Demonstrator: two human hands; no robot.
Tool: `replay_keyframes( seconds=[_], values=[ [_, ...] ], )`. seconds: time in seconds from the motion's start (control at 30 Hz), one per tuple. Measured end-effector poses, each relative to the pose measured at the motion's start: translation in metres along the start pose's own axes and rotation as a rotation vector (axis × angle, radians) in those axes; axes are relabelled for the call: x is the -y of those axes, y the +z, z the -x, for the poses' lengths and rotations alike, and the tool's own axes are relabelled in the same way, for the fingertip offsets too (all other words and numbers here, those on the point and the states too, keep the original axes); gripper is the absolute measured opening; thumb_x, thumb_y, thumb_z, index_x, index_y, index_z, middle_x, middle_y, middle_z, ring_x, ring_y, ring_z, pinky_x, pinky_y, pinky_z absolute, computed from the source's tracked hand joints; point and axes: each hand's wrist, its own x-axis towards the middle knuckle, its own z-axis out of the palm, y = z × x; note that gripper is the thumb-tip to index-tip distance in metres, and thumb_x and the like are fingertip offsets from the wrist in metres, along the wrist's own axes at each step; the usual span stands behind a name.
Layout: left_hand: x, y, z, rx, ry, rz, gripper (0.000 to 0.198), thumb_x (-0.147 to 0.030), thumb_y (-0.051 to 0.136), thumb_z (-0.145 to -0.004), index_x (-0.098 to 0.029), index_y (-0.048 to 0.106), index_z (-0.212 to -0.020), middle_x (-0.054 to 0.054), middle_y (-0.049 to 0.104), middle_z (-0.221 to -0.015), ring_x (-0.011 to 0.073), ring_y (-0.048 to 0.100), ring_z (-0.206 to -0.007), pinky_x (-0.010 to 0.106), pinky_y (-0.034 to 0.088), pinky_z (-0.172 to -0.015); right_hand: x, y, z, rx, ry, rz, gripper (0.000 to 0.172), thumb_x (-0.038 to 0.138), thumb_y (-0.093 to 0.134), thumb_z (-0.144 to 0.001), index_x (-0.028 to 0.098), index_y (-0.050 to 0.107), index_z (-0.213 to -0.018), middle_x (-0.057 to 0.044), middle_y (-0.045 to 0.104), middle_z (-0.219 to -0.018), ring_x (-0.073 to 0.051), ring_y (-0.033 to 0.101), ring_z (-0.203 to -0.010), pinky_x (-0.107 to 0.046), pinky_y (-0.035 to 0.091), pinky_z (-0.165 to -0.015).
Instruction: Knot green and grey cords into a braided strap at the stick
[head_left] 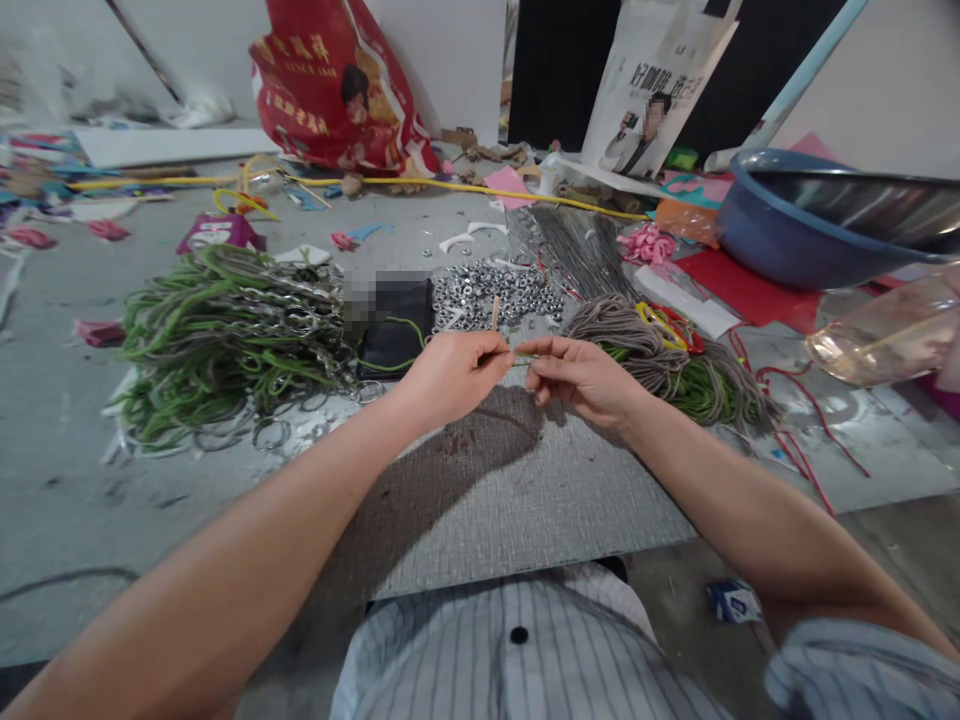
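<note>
My left hand (pixel 457 378) is closed, with thumb and forefinger pinching a thin green cord (pixel 523 357) above the table. A slim wooden stick (pixel 496 312) rises from behind its fingers; I cannot tell whether the hand grips it. Just to the right, my right hand (pixel 581 382) pinches the same cord, its other fingers curled. More green cord loops across a flat black item (pixel 394 325) beside my left hand. Beyond the hands lies a spread of small metal nuts or rings (pixel 487 290). A grey and green cord bundle (pixel 630 340) is near my right hand.
At left lies a heap of green and grey cords (pixel 202 340) with metal chains and rings. Straight grey strands (pixel 577 245) lie farther back. A blue basin (pixel 780 220) stands at right, a red bag (pixel 337 90) at the back. A yellow cable (pixel 450 185) crosses the table.
</note>
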Motion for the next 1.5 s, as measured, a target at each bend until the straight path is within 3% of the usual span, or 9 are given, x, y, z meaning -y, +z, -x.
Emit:
replay_keyframes(
  seconds=[0.47, 0.7, 0.9, 1.0, 1.07, 1.2, 1.33, 1.43, 1.5],
  values=[
    [0.001, -0.009, -0.002, -0.024, -0.042, -0.019, 0.022, -0.023, 0.045, -0.074, -0.015, 0.059, -0.06, -0.005, 0.042, -0.046, 0.0067, 0.034, -0.045, 0.021, 0.026, -0.046, 0.005, -0.005, -0.002, -0.12, -0.097, -0.068, 0.022, 0.015, 0.053, -0.066, 0.017, 0.058, -0.088, 0.005, 0.057, -0.05, -0.007, 0.05, -0.044, -0.02, 0.041, -0.047],
    [0.003, -0.012, -0.002, 0.073, 0.016, -0.04, 0.029, -0.031, 0.045, -0.078, -0.015, 0.058, -0.059, -0.003, 0.041, -0.047, 0.0068, 0.031, -0.046, 0.02, 0.023, -0.044, 0.005, -0.006, -0.003, -0.204, -0.138, -0.064, 0.016, 0.016, 0.053, -0.065, 0.017, 0.06, -0.079, 0.004, 0.059, -0.053, -0.008, 0.051, -0.048, -0.021, 0.041, -0.051],
    [0.004, -0.016, -0.003, 0.058, 0.001, -0.025, 0.03, -0.035, 0.044, -0.079, -0.015, 0.061, -0.065, -0.004, 0.04, -0.046, 0.0067, 0.03, -0.045, 0.02, 0.023, -0.043, 0.005, -0.007, -0.005, -0.387, -0.37, -0.028, 0.01, 0.014, 0.049, -0.067, 0.02, 0.056, -0.069, 0.003, 0.058, -0.06, -0.008, 0.055, -0.061, -0.024, 0.043, -0.067],
    [0.005, -0.017, -0.004, 0.046, -0.01, -0.018, 0.03, -0.036, 0.045, -0.079, -0.015, 0.06, -0.064, -0.005, 0.038, -0.045, 0.0067, 0.03, -0.044, 0.021, 0.024, -0.044, 0.009, -0.006, -0.001, -0.328, -0.42, -0.097, 0.011, 0.014, 0.047, -0.068, 0.022, 0.053, -0.068, 0.004, 0.054, -0.058, -0.011, 0.058, -0.07, -0.026, 0.044, -0.07],
    [0.005, -0.016, -0.004, 0.049, -0.007, -0.01, 0.029, -0.036, 0.046, -0.079, -0.015, 0.058, -0.063, -0.005, 0.037, -0.046, 0.0067, 0.03, -0.045, 0.021, 0.024, -0.044, 0.013, -0.005, 0.003, -0.262, -0.393, -0.185, 0.01, 0.014, 0.045, -0.068, 0.023, 0.051, -0.066, 0.006, 0.046, -0.05, -0.011, 0.057, -0.065, -0.027, 0.045, -0.067],
    [0.004, -0.018, -0.004, 0.061, -0.002, -0.007, 0.03, -0.035, 0.048, -0.077, -0.016, 0.052, -0.056, -0.005, 0.034, -0.047, 0.0065, 0.029, -0.046, 0.021, 0.024, -0.045, 0.021, -0.008, 0.008, -0.209, -0.375, -0.261, 0.011, 0.016, 0.045, -0.069, 0.022, 0.043, -0.06, 0.008, 0.028, -0.045, -0.006, 0.034, -0.039, -0.021, 0.038, -0.047],
    [0.004, -0.027, -0.004, 0.044, -0.043, 0.006, 0.034, -0.037, 0.049, -0.076, -0.017, 0.044, -0.051, -0.005, 0.029, -0.047, 0.0062, 0.026, -0.045, 0.021, 0.022, -0.044, 0.018, -0.015, 0.006, -0.277, -0.369, 0.016, 0.012, 0.013, 0.043, -0.064, 0.022, 0.045, -0.057, 0.009, 0.022, -0.042, -0.006, 0.018, -0.035, -0.02, 0.02, -0.037],
    [0.008, -0.035, -0.005, 0.019, -0.136, -0.011, 0.039, -0.042, 0.047, -0.077, -0.017, 0.039, -0.048, -0.005, 0.024, -0.046, 0.0062, 0.022, -0.043, 0.022, 0.02, -0.043, 0.011, -0.018, 0.003, -0.406, -0.472, 0.563, 0.015, 0.011, 0.042, -0.065, 0.021, 0.05, -0.058, 0.006, 0.035, -0.043, -0.007, 0.029, -0.039, -0.022, 0.024, -0.043],
    [0.012, -0.042, -0.006, 0.024, -0.2, -0.062, 0.038, -0.044, 0.047, -0.077, -0.017, 0.041, -0.049, -0.004, 0.024, -0.045, 0.0064, 0.022, -0.042, 0.023, 0.019, -0.042, 0.007, -0.018, 0.002, -0.431, -0.46, 1.0, 0.014, 0.012, 0.044, -0.067, 0.021, 0.053, -0.06, 0.002, 0.048, -0.051, -0.009, 0.041, -0.048, -0.024, 0.029, -0.05]
  ],
)
